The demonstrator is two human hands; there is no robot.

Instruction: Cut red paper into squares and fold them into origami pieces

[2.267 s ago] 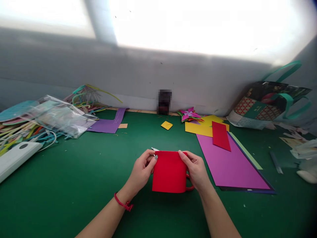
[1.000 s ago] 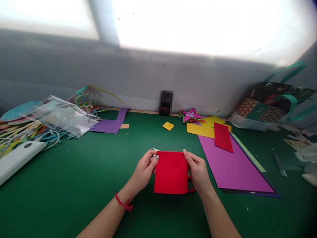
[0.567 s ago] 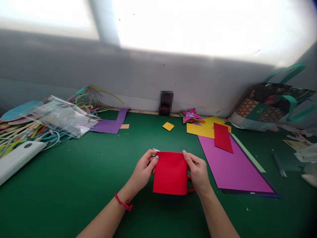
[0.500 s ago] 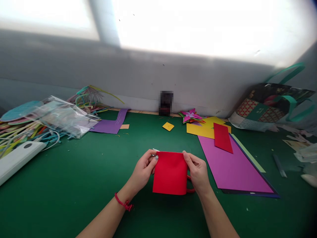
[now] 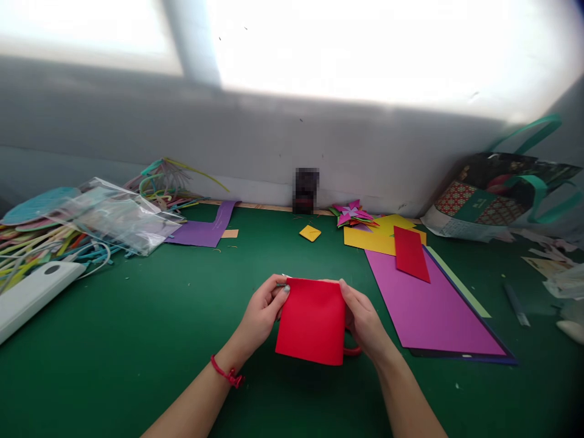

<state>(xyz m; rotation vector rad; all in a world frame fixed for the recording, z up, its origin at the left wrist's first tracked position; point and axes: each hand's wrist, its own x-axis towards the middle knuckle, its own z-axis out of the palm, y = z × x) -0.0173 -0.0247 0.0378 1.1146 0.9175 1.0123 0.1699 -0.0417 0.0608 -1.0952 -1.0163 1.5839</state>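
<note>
Gripping a piece of red paper (image 5: 312,322) above the near middle of a green worktop (image 5: 191,340), a person works with both hands: the fingers of the left hand (image 5: 264,305) are pinched closed on its upper left corner, those of the right hand (image 5: 362,311) on the upper right. A red looped handle (image 5: 353,351) shows behind the paper's lower right; which fingers hold it, if any, cannot be told. Work on the paper looks unfinished: its facing side shows no notch or cutout, though whether it is folded is unclear. Beyond lies a small yellow square (image 5: 310,232), apparently already folded, and a pile of star-shaped cutouts (image 5: 351,213) that look complete. To the right, a red strip (image 5: 412,254) and a large purple sheet (image 5: 433,310) appear unworked.
</note>
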